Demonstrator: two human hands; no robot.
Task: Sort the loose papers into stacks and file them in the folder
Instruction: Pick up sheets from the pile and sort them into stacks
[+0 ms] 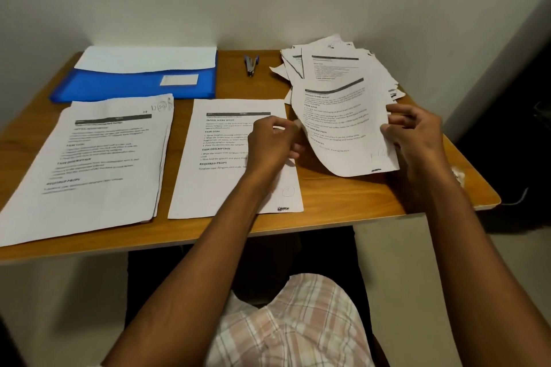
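While the blue folder (134,85) lies shut at the upper left of the wooden table (328,217), sorting is the step in hand, judged from the layout: a thick stack (98,164) sits at the left, a thin stack (226,188) in the centre, and a ragged heap of loose papers (331,68) at the upper right. A single printed sheet (343,134) is raised and bowed between both hands, right of centre. The right hand (417,131) grips its right edge, fingers curled over the paper; the left hand (274,140) hovers over the thin stack with fingers curled at the sheet's left edge, seemingly pinching it, though the contact is blurred. A stapler (251,64) lies at upper centre, between folder and heap. Next, the sheet's heading probably needs reading, then laying squarely on the matching stack.
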